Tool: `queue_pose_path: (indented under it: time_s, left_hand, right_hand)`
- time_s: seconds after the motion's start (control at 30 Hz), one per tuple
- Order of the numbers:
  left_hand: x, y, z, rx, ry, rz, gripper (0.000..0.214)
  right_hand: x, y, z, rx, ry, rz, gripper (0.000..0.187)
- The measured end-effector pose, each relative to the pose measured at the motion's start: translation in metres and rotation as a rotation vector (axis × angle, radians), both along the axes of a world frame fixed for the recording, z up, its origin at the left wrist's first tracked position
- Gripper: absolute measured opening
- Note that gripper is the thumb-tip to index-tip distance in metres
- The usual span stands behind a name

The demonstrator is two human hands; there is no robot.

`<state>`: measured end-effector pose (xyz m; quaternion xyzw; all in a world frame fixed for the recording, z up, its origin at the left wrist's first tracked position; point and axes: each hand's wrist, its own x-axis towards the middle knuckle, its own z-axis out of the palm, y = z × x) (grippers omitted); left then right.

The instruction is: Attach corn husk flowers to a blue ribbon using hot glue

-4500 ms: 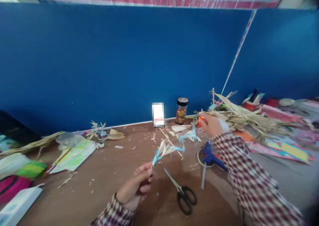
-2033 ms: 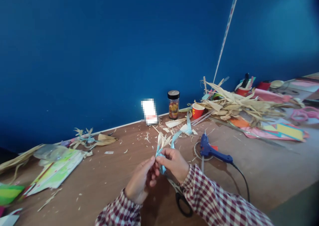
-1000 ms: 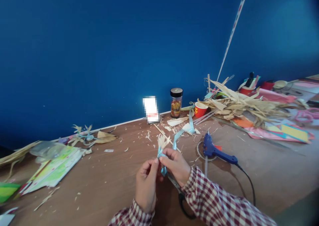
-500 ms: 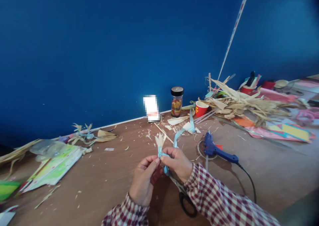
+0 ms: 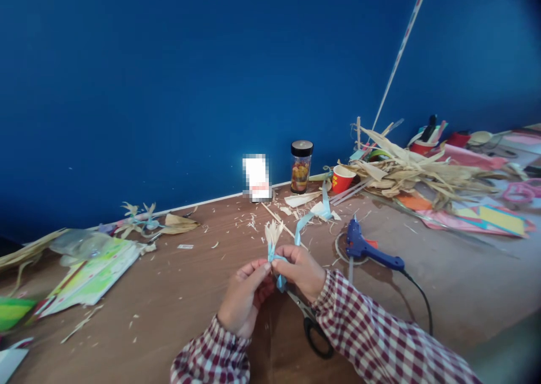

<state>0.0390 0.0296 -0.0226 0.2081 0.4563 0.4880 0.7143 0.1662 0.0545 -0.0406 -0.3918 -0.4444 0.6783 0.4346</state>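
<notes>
My left hand (image 5: 246, 294) pinches the base of a small corn-husk flower (image 5: 273, 233), whose pale petals point up and away. Light blue ribbon (image 5: 301, 225) wraps the flower's lower part and trails off to the back right. The fingers of my right hand (image 5: 301, 270) are closed on the ribbon beside the flower's base. A loose ribbon end hangs below my fingers. Beneath my right hand and wrist lie scissors (image 5: 316, 338) with black handles, partly covered. The flower's lowest part is hidden by my fingers.
A blue glue gun (image 5: 363, 250) lies to the right, its cord running forward. Behind stand a lidded jar (image 5: 300, 170), a red paper cup (image 5: 341, 180) and a bright blurred-out panel (image 5: 257, 176). Dry husks (image 5: 406, 167) pile up at right; painted paper (image 5: 93, 274) lies left. Scraps litter the table.
Both hands stay at the flower's base with almost the same grip. The view has tilted slightly, so the background sits a little higher.
</notes>
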Motion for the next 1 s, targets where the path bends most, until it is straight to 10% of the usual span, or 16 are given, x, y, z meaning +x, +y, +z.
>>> queue_pose_path:
  time_s: [0.43,1.0]
  left_hand:
    - [-0.005,0.0,-0.006,-0.033,-0.114,-0.15,0.015]
    - [0.003,-0.004,-0.011,0.181,0.23,0.154,0.03]
  right_hand:
    - [0.005,0.0,0.001,0.074,-0.01,0.042,0.017]
    - [0.002,0.0,0.0,0.151,-0.173,0.007,0.02]
